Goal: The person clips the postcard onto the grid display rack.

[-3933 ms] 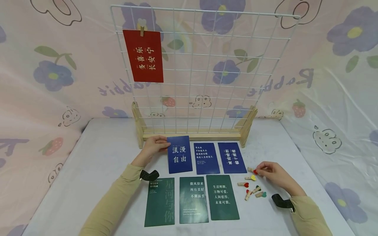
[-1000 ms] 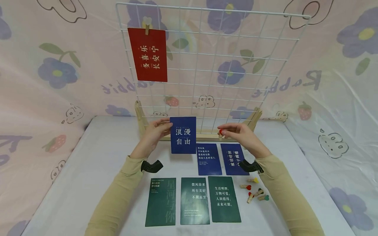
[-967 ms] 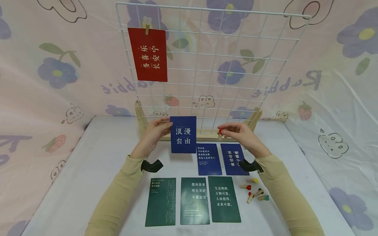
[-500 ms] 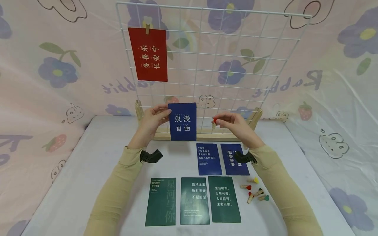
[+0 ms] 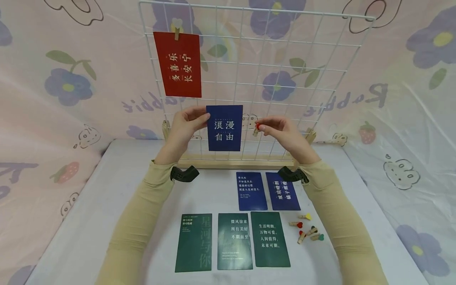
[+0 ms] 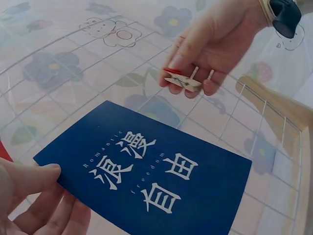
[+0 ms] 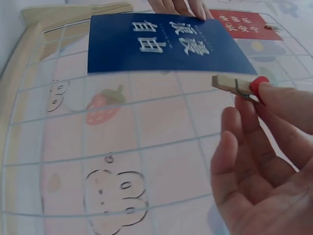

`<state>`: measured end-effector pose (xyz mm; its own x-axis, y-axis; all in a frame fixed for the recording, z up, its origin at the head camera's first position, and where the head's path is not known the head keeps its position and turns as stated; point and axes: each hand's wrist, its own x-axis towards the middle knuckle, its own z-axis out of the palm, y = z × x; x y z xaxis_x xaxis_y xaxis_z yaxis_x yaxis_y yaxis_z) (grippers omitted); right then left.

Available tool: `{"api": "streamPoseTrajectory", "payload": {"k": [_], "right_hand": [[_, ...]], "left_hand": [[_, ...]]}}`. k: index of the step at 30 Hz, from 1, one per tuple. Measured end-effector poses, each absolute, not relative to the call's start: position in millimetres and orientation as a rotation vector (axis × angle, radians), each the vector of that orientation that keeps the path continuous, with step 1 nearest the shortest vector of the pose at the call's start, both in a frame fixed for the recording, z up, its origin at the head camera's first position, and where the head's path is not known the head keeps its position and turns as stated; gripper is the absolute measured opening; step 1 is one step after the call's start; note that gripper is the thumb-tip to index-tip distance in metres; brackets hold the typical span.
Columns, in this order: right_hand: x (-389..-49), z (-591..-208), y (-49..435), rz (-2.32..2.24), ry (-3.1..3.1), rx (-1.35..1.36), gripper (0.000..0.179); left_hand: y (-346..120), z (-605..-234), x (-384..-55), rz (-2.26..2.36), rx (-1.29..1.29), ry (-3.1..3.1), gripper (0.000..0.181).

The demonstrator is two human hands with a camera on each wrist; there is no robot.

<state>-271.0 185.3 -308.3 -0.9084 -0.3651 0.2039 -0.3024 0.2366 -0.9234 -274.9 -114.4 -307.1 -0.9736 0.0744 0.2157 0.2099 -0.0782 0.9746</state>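
My left hand pinches a blue card with white characters by its upper left edge, thumb on its front. The card is held upright before the lower part of a white wire grid. To its right, my right hand pinches a small wooden clothespin with a red heart between thumb and finger. In the right wrist view the clothespin's tip points toward the card, a short gap apart. A red card hangs on the grid's upper left, held by another clothespin.
Two blue cards lie on the white table, with three green cards nearer me. Several clothespins with coloured hearts lie right of the green cards. The grid stands in a wooden base.
My left hand has lifted the blue card off the table up to the grid. My right hand has taken a red-heart clothespin from the pile and risen beside the card.
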Motion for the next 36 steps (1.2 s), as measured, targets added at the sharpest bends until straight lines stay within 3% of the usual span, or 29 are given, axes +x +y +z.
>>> {"api": "streamPoseTrajectory", "payload": {"k": [24, 36], "right_hand": [[-289, -237, 153, -1.921, 2.585, -0.966, 0.024], [-296, -211, 139, -2.015, 2.651, -0.901, 0.021]], "left_hand": [[-106, -262, -289, -2.035, -0.397, -1.907, 0.025], [-104, -239, -295, -1.956, -0.396, -1.791, 0.022]]}}
